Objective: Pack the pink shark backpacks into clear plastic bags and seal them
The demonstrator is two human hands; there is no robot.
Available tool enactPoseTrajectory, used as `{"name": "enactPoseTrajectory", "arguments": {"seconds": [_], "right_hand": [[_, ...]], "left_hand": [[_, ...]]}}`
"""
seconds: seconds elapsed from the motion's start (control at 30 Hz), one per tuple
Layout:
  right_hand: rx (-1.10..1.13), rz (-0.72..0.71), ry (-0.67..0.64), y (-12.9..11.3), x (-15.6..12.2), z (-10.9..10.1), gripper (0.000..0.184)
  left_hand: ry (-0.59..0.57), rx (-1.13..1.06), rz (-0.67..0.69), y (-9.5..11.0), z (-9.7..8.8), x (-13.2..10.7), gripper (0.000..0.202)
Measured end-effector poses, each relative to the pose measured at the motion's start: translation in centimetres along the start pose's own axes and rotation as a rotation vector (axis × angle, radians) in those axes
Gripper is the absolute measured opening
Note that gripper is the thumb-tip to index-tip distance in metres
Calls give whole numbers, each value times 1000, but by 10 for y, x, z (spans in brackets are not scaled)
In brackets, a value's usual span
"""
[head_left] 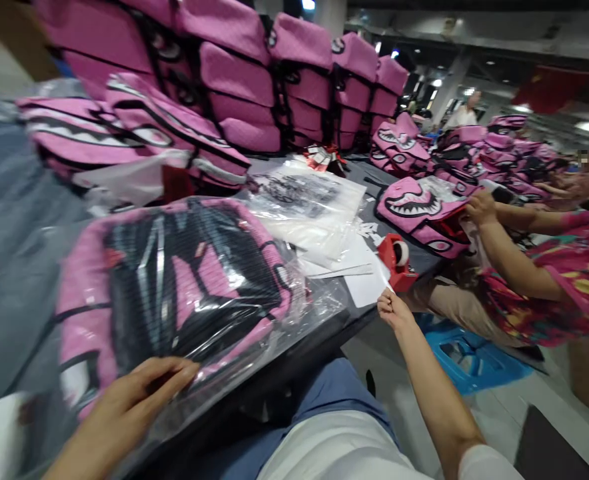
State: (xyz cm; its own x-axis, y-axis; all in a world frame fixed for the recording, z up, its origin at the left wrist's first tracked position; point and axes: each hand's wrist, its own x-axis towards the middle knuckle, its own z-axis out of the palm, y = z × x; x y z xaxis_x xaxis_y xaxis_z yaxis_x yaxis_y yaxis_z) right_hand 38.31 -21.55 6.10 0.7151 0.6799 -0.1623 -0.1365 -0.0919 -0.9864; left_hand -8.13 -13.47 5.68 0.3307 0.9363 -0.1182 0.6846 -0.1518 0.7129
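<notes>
A pink and black backpack in a clear plastic bag [184, 280] lies flat on the dark table [4, 300] in front of me. My left hand [139, 390] rests on its near edge, fingers curled and pressing the plastic down. My right hand [393, 308] is out past the table's edge, pinching the end of a strip of clear tape that runs from the red tape dispenser [397, 260].
Stacks of pink shark-face backpacks [254, 80] line the back of the table. Loose plastic bags [309, 207] and white paper lie in the middle. A co-worker in a floral top [549, 280] handles a backpack [419, 213] at right. A blue stool [467, 357] stands on the floor.
</notes>
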Motion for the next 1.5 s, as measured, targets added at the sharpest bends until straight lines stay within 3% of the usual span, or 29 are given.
{"name": "enactPoseTrajectory", "arguments": {"seconds": [0.1,0.2,0.33,0.4,0.47,0.53,0.63,0.77,0.83,0.9,0.97,1.1,1.23,1.3,1.4,1.47,1.5], "right_hand": [[115,-27,-428,-22,-34,40,51],[98,-176,-1023,-57,-51,83,46],[-452,-366,-1662,-92,-56,167,43],[-696,-496,-1870,-96,-58,210,42],[-926,-641,-1982,-91,-60,244,41],[-1176,-760,-1951,-82,-58,265,39],[-1410,-806,-1674,-69,-46,272,39],[-1293,-826,-1295,-68,-32,249,37],[-1109,-854,-1287,-68,-39,233,28],[-1004,-872,-1417,-63,-53,220,27],[-1064,-909,-1517,-55,-70,214,33],[-1278,-960,-1500,-44,-84,219,39],[-1258,-941,-1488,-41,-79,223,41],[-1146,-972,-1446,-36,-78,218,41],[-769,-1029,-1364,-30,-77,191,29],[-526,-997,-1174,-30,-69,158,18],[-464,-961,-1010,-32,-60,137,16]], "left_hand": [[-23,-81,1,34,-4,-7,52],[6,-127,32,43,-2,-5,43],[38,-164,14,38,2,-3,36],[34,-171,-1,37,4,-3,35],[29,-177,-12,37,4,-3,34],[26,-178,-11,37,4,-4,33],[22,-171,11,36,3,-5,32],[42,-176,48,33,5,-5,32],[47,-174,52,33,6,-4,31],[45,-162,55,34,6,-3,31],[42,-152,71,35,4,-5,33],[34,-83,167,30,-8,-21,31],[190,86,169,5,-21,-44,26],[246,102,117,-7,-23,-48,28],[254,64,75,-14,-23,-45,27],[236,47,83,-14,-22,-40,27],[225,46,87,-13,-23,-38,27]]}}
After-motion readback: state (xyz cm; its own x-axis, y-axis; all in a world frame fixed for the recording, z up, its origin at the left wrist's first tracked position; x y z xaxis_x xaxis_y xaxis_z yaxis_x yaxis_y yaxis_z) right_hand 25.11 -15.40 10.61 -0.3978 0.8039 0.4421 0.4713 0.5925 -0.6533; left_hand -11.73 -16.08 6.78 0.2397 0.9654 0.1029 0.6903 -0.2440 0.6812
